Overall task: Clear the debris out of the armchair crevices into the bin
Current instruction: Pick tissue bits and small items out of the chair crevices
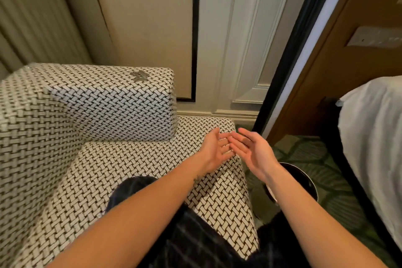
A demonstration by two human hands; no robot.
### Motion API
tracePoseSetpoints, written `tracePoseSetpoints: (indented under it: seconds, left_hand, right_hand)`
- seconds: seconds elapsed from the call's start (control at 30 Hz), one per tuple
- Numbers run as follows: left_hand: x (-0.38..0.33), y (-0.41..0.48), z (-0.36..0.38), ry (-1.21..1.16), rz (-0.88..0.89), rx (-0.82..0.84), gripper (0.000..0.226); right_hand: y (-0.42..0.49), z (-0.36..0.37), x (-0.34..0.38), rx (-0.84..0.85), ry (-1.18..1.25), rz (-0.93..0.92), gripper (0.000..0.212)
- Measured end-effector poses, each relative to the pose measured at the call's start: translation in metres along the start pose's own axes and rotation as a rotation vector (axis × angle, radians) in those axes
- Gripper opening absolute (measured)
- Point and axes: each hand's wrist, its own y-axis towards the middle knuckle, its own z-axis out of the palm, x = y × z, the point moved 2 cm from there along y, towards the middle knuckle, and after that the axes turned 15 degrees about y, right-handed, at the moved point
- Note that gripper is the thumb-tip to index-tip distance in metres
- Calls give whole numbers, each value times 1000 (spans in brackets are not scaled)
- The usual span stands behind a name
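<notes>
The armchair (134,159) is covered in a black-and-white woven pattern and fills the left and middle of the view. My left hand (214,151) hovers over the seat's front right corner with straight fingers. My right hand (253,151) is beside it, palm turned toward the left hand, and their fingertips overlap. Neither hand holds anything that I can see. A round black bin (304,183) stands on the floor just right of the seat, under my right forearm. A small grey scrap (139,75) lies on top of the armrest.
A panelled cream wall (228,39) rises behind the chair. A bed with a white cover (369,137) stands at the right. Green patterned carpet (304,150) lies between bed and chair. My dark trousers (185,239) are at the bottom.
</notes>
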Motion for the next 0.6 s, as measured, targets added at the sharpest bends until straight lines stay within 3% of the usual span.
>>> tracePoseSetpoints:
  seconds: [0.37, 0.6]
  left_hand:
    - [-86, -79, -130, 21, 231, -219, 51]
    - [-151, -96, -175, 250, 400, -395, 34]
  right_hand:
    - [4, 159, -61, 238, -202, 2, 27]
    - [38, 234, -68, 335, -522, -158, 24]
